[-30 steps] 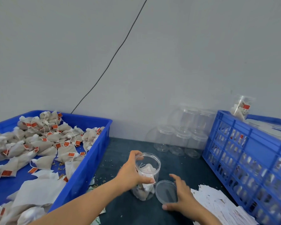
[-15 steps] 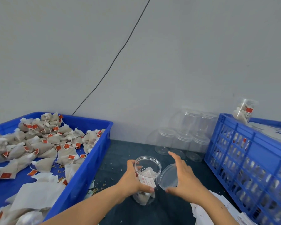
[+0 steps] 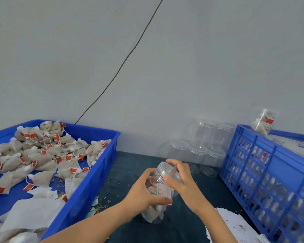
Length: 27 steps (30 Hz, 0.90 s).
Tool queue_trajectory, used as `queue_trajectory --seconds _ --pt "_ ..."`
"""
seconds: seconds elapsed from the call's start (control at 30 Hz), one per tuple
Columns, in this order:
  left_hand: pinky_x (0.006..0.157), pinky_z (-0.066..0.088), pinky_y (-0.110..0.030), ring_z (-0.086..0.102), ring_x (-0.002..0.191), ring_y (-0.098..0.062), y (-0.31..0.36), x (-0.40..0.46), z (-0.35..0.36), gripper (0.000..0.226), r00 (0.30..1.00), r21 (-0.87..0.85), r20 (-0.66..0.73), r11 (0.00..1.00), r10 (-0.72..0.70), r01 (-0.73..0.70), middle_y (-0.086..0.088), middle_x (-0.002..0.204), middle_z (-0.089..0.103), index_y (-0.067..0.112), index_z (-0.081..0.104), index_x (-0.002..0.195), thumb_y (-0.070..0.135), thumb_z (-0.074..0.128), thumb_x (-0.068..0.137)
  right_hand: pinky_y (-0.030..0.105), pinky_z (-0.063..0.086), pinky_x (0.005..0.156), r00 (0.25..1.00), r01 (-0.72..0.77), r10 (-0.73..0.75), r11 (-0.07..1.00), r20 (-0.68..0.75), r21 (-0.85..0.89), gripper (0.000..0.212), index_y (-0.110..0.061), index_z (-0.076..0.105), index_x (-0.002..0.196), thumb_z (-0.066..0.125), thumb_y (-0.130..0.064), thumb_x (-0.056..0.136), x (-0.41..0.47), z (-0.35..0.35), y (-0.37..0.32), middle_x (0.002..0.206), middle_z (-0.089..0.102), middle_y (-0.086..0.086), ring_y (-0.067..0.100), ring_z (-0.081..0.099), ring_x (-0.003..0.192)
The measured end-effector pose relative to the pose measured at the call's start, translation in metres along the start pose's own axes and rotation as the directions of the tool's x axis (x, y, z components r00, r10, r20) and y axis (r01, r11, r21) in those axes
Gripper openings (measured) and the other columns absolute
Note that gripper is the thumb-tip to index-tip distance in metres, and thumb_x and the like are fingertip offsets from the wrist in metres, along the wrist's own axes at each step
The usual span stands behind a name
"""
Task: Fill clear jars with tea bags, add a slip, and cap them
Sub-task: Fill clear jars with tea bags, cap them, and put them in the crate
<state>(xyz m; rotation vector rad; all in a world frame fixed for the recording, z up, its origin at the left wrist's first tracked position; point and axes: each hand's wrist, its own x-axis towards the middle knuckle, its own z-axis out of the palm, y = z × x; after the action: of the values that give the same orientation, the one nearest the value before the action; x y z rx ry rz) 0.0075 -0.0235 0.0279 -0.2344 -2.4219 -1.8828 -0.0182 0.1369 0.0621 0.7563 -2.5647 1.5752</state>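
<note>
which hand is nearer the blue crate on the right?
Right. The right hand grips the lid on the jar, on the side towards the blue crate; the left hand holds the jar's far side.

The left hand (image 3: 144, 192) covers much of the jar (image 3: 156, 204), so only part of the slip (image 3: 164, 191) shows, its print too small to read. Whether the lid (image 3: 165, 170) under the right hand (image 3: 184, 183) is seated on the threads I cannot tell. The blue tray (image 3: 88, 186) of tea bags (image 3: 42, 155) runs off the left edge, the crate (image 3: 270, 172) off the right (its contents blurred behind the lattice), and the paper stack (image 3: 235, 227) off the bottom.
</note>
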Motion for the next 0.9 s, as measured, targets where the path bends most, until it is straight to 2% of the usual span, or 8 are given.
queue_trajectory --seconds 0.07,0.2,0.3,0.47,0.53,0.63,0.77,0.9 --pt "0.092 0.055 -0.036 0.065 0.101 -0.009 0.003 0.000 0.000 0.080 1.000 -0.013 -0.018 1.000 0.007 -0.007 0.011 0.109 0.066 0.044 0.050 0.118 0.041 0.089 0.048 0.007 0.045 0.076 1.000 0.024 -0.025 0.999 -0.017 -0.036 0.035 -0.047 0.043 0.120 0.061 -0.035 0.092 0.001 0.002 -0.002 0.121 0.037 -0.011 -0.009 0.046 0.108" --pt "0.092 0.054 -0.034 0.067 0.100 -0.008 0.010 0.000 0.000 0.077 0.998 -0.050 -0.006 0.997 0.061 -0.061 0.012 0.109 0.069 0.041 0.054 0.122 0.035 0.090 0.055 0.010 0.044 0.076 0.997 0.019 -0.027 0.995 -0.078 -0.101 0.049 -0.054 0.043 0.123 0.068 -0.048 0.082 0.002 0.000 -0.006 0.119 0.041 -0.022 -0.005 0.047 0.109" --pt "0.089 0.054 -0.027 0.066 0.100 -0.007 0.012 -0.001 0.000 0.077 0.997 -0.074 0.001 0.994 0.077 -0.076 0.015 0.110 0.067 0.043 0.054 0.121 0.036 0.091 0.053 0.011 0.045 0.072 0.973 0.033 -0.049 0.997 -0.223 -0.074 0.045 -0.052 0.049 0.117 0.072 -0.041 0.080 0.002 0.002 -0.005 0.115 0.048 -0.020 -0.003 0.051 0.105" --pt "0.091 0.052 -0.030 0.061 0.108 -0.012 0.016 0.004 -0.010 0.060 0.982 -0.226 -0.118 0.967 -0.151 0.121 0.005 0.121 0.061 0.030 0.058 0.119 0.025 0.086 0.067 0.017 0.047 0.073 0.920 -0.008 0.051 0.994 -0.388 0.111 0.038 -0.041 0.054 0.117 0.069 -0.035 0.083 0.005 0.009 -0.001 0.113 0.052 -0.005 0.007 0.057 0.100" --pt "0.089 0.053 -0.038 0.063 0.106 -0.022 0.014 0.005 -0.012 0.046 0.924 -0.425 -0.140 0.865 -0.355 0.268 -0.005 0.118 0.064 0.018 0.058 0.119 0.028 0.077 0.078 0.018 0.045 0.073 0.904 -0.012 0.066 0.991 -0.422 0.130 0.039 -0.039 0.054 0.119 0.069 -0.034 0.083 0.006 0.009 0.001 0.113 0.049 -0.005 0.005 0.054 0.099" --pt "0.082 0.056 -0.051 0.065 0.096 -0.036 0.013 0.002 -0.008 0.038 0.821 -0.633 -0.020 0.643 -0.570 0.431 -0.018 0.106 0.068 0.009 0.060 0.116 0.041 0.055 0.095 0.023 0.047 0.075 0.881 0.029 0.062 0.982 -0.469 0.185 0.036 -0.041 0.054 0.116 0.069 -0.032 0.084 0.008 0.006 0.001 0.112 0.052 0.000 0.010 0.057 0.100" --pt "0.060 0.058 -0.053 0.064 0.097 -0.044 0.011 0.001 0.002 0.065 0.801 -0.773 0.196 0.413 -0.566 0.481 -0.027 0.104 0.069 0.010 0.064 0.115 0.063 0.032 0.095 0.021 0.045 0.075 0.903 0.045 0.047 0.978 -0.428 0.204 0.036 -0.049 0.052 0.111 0.069 -0.038 0.082 0.006 0.003 -0.005 0.113 0.053 0.001 0.014 0.058 0.102" --pt "0.057 0.058 -0.052 0.064 0.087 -0.042 0.015 0.002 -0.001 0.071 0.788 -0.811 0.246 0.326 -0.565 0.486 -0.030 0.095 0.070 0.003 0.069 0.105 0.067 0.045 0.086 0.020 0.048 0.079 0.949 0.062 -0.013 0.987 -0.314 0.146 0.054 -0.054 0.047 0.113 0.067 -0.060 0.063 0.003 0.004 -0.016 0.117 0.047 -0.011 0.004 0.054 0.106"
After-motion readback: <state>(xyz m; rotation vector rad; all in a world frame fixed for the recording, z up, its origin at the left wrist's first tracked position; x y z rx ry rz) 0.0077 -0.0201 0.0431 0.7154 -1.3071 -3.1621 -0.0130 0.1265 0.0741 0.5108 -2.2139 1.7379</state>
